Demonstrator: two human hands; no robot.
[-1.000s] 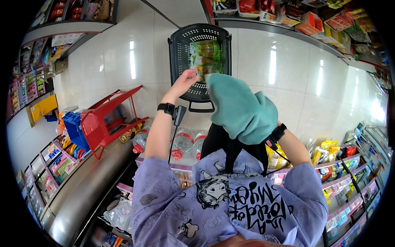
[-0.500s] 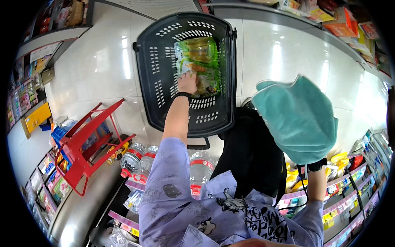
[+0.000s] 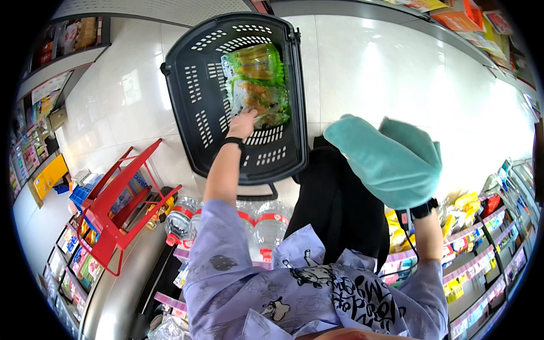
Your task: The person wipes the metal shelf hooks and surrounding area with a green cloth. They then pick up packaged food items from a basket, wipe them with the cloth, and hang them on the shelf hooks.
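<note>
My left hand (image 3: 242,123) reaches into a black shopping basket (image 3: 184,122) on the floor. Its fingers are closed at the lower left edge of a clear food packet (image 3: 259,97) with orange-brown contents and green print. Just beyond, against that packet, lies another green and clear packet (image 3: 258,61) with yellowish contents. To the right of the basket, a teal cloth mitt (image 3: 385,164) covers my right hand completely. Its fingers are hidden, so I cannot see what they do. A black band and a dark cable show at the right wrist.
A red folding stool (image 3: 122,212) tilts at the left, near a metal counter edge (image 3: 116,289). Large clear water bottles with red caps (image 3: 272,224) stand at the basket's near side. Shelves of packaged goods (image 3: 470,249) line the right, and more goods (image 3: 464,22) sit at far right.
The basket, packets and teal mitt sit further left in view. My left hand has drawn slightly back toward me, and more of the orange-brown packet shows. The mitt has turned and tilted left.
</note>
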